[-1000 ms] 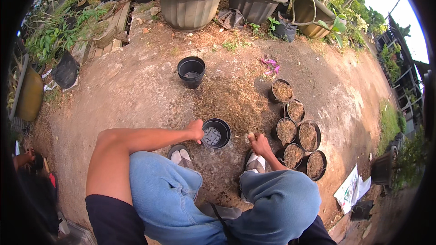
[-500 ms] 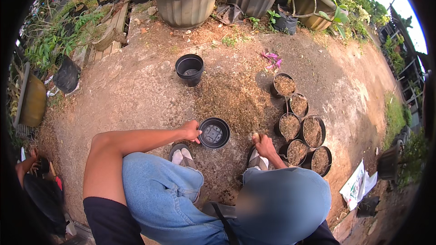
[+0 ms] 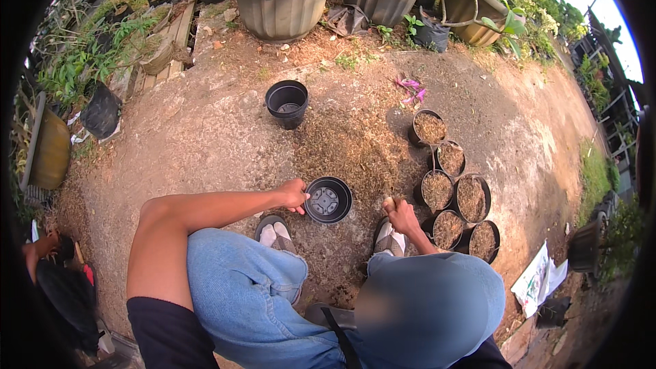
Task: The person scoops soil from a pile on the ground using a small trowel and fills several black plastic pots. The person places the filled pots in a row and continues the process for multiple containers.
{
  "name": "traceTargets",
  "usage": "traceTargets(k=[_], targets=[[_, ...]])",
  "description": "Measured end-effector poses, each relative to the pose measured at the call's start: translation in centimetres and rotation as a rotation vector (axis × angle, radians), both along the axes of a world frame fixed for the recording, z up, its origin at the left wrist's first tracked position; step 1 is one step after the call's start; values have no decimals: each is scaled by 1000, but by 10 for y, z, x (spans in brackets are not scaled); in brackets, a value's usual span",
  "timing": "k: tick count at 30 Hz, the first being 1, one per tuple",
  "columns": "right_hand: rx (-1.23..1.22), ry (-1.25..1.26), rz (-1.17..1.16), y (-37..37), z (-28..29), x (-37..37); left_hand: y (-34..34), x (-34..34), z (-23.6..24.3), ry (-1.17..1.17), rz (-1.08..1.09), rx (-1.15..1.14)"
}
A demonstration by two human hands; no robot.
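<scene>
My left hand [image 3: 294, 196] grips the left rim of an empty black plastic plant pot [image 3: 329, 200], which stands between my feet and a patch of loose brown soil mix [image 3: 362, 147]. Holes and ribs show in the pot's bottom. My right hand [image 3: 403, 218] is closed in a fist above my right shoe. Something pale shows at its top, too little to name. Just beyond that hand, on the right, several black pots [image 3: 436, 190] filled with brown mix stand close together. Farther off stands another black pot [image 3: 287, 104] with nothing in it but a dark bottom.
Large grey planters [image 3: 282, 1] line the far side. Purple petals [image 3: 411, 90] lie on the ground. A white printed sack [image 3: 539, 279] is at the right. At the left edge another person's hand [image 3: 46, 244] shows beside dark clothing. A black plant bag [image 3: 101, 111] stands farther left.
My left hand and the pot at its fingers have shifted slightly to the right. My right hand stays closed in nearly the same place.
</scene>
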State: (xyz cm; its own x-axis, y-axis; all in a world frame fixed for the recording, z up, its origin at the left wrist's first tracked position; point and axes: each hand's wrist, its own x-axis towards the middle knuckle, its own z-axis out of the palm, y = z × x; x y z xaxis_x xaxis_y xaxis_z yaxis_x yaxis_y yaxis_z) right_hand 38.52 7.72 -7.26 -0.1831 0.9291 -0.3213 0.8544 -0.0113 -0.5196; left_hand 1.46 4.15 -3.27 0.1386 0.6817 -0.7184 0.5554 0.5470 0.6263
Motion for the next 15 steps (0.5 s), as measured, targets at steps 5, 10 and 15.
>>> traceTargets(k=[5, 10, 15], targets=[[-20, 40, -11, 4, -2, 6, -1, -2, 1, 2, -1, 4], [-217, 173, -109, 0, 34, -10, -5, -9, -2, -10, 4, -7], [-246, 223, -136, 0, 27, -5, 0, -6, 3, -33, -56, -33]])
